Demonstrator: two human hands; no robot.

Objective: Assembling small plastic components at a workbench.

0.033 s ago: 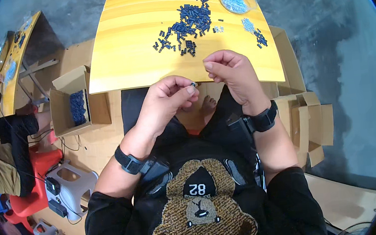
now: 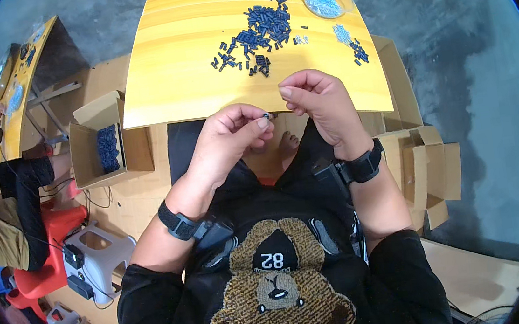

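Just off the near edge of the yellow wood-grain table (image 2: 188, 99), my left hand (image 2: 234, 133) pinches a small dark piece (image 2: 267, 116) between thumb and forefinger. A bluish glint shows at its tip; most of it is hidden by the fingers. Close by on the right and slightly higher, my right hand (image 2: 319, 94) has its thumb and forefinger pressed together over the table's edge. Anything between those fingertips is too small to make out. Beyond both hands lies a large heap of short black cylindrical pieces (image 2: 266, 27), with loose ones scattered toward me.
A clear round dish (image 2: 323, 4) of tiny pale-blue parts stands far right, near a small pale pile (image 2: 341, 34) and black pieces (image 2: 359, 53). Cardboard boxes (image 2: 430, 168) flank the table's right; another box (image 2: 136, 147) with dark contents sits left. A co-worker (image 2: 1, 223) sits far left.
My right hand has shifted very slightly to the left, toward my left hand. The left hand keeps its place and its pinch.
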